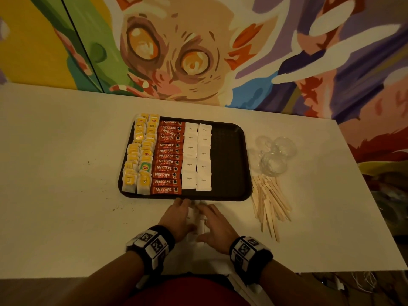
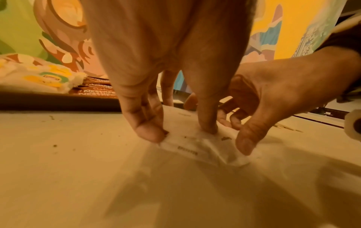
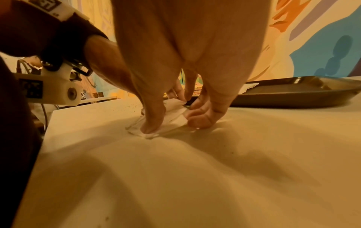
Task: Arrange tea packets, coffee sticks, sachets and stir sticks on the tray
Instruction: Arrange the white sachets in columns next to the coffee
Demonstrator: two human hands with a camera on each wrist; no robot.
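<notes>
While both hands (image 1: 194,219) pinch sugar sachets (image 2: 195,143), their long axis runs toward the tray (image 1: 229,168).

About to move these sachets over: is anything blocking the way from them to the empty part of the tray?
Nothing visible. The sachets lie on the table just before the tray, held by both hands. Only the tray's low near rim lies between; its bare right part is free.

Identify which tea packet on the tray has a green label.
The tea packet in the right tea column, third from the near end; every other one shows yellow.
</notes>
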